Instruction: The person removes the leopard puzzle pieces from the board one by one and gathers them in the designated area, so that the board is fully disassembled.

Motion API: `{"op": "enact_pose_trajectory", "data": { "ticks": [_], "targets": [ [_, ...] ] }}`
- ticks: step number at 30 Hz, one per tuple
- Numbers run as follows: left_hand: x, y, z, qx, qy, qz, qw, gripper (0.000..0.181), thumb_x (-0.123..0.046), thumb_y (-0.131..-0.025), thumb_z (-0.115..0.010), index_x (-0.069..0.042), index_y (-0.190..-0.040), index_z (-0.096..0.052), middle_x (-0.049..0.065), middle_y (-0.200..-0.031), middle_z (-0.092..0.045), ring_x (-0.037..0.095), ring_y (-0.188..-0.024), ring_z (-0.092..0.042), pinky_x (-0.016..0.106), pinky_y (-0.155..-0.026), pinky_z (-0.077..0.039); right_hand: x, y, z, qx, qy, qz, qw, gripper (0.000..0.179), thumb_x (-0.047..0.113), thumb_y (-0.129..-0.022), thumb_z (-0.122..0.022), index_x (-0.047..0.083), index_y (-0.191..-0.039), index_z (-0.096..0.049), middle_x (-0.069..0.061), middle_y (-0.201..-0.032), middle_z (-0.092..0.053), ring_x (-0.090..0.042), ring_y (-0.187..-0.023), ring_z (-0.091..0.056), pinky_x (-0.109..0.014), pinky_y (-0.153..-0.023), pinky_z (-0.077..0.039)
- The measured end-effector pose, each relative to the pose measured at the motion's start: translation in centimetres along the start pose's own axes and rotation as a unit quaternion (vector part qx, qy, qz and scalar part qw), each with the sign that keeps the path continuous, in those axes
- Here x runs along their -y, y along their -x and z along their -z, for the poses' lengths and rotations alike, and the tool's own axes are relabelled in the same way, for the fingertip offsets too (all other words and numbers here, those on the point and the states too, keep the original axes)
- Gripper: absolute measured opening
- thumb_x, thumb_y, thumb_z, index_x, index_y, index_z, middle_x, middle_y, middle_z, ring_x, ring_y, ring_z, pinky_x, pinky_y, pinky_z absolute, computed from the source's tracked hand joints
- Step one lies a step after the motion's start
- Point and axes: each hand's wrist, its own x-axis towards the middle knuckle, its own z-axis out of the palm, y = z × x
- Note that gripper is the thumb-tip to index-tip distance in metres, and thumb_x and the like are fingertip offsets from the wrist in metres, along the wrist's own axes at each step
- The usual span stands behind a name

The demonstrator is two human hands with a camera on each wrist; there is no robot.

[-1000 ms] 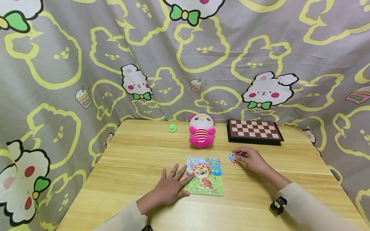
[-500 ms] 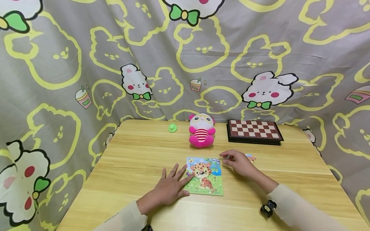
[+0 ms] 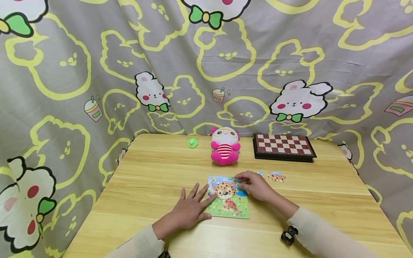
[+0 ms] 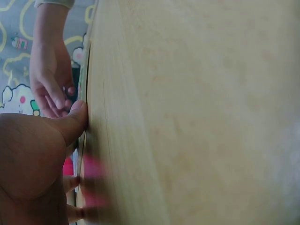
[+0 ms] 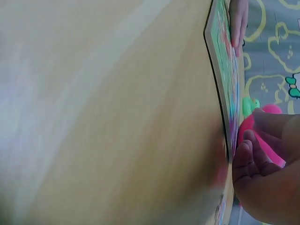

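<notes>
A square leopard jigsaw puzzle (image 3: 226,204) lies on the table in the head view. My left hand (image 3: 191,209) rests with spread fingers at its left side, index finger and thumb over the edge. In the left wrist view the left thumb (image 4: 75,123) lies along the puzzle's border. My right hand (image 3: 256,186) is over the puzzle's upper right corner, thumb and index finger pinching a small puzzle piece mostly hidden by the fingers. In the right wrist view those fingers (image 5: 251,154) are bent just beyond the board's edge (image 5: 220,89). Loose puzzle pieces (image 3: 276,176) lie right of that hand.
A pink panda plush (image 3: 225,147) sits behind the puzzle, with a small green duck toy (image 3: 192,143) to its left. At the back right stands a folded chessboard box (image 3: 284,147). A patterned curtain (image 3: 180,53) hangs behind the wooden table (image 3: 155,172).
My right hand has moved left from the loose pieces to the puzzle's upper right corner, uncovering pieces on the table. My left hand stays in place.
</notes>
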Motion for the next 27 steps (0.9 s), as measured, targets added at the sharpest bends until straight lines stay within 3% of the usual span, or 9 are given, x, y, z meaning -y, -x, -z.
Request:
{"op": "enact_pose_trajectory", "data": {
  "ticks": [6,19,27],
  "targets": [
    [0.1,0.1,-0.1,-0.014,0.006,-0.011,0.9998,0.069,-0.062,-0.101,-0.046,-0.042,-0.164,-0.025,0.007,-0.173,-0.015,0.047,-0.155,-0.016,0.083,-0.108,-0.021,0.5,-0.1,-1.1,-0.002,0.005,0.015,0.9999,0.027,0.008,-0.095,-0.074,0.004,-0.122,-0.074,-0.004,-0.108,-0.071,-0.013,-0.087,-0.060,-0.026,-0.075,-0.051],
    [-0.1,-0.1,0.2,0.005,0.003,0.008,1.0000,0.069,-0.064,-0.102,-0.044,-0.044,-0.164,-0.022,0.004,-0.174,-0.011,0.043,-0.157,-0.012,0.081,-0.111,-0.020,0.4,-0.4,-2.0,0.002,0.041,0.004,0.9992,0.035,0.015,-0.086,-0.084,0.010,-0.119,-0.076,0.001,-0.096,-0.062,-0.014,-0.084,-0.052,-0.026,-0.074,-0.046],
    [-0.2,0.0,0.2,0.004,0.005,0.009,0.9999,0.069,-0.063,-0.102,-0.045,-0.044,-0.164,-0.023,0.004,-0.174,-0.011,0.043,-0.157,-0.012,0.081,-0.110,-0.019,0.9,-0.5,-2.0,0.016,0.057,0.002,0.9982,0.019,0.013,-0.086,-0.084,0.014,-0.104,-0.078,0.002,-0.093,-0.060,-0.016,-0.083,-0.051,-0.028,-0.074,-0.043]
  ]
}}
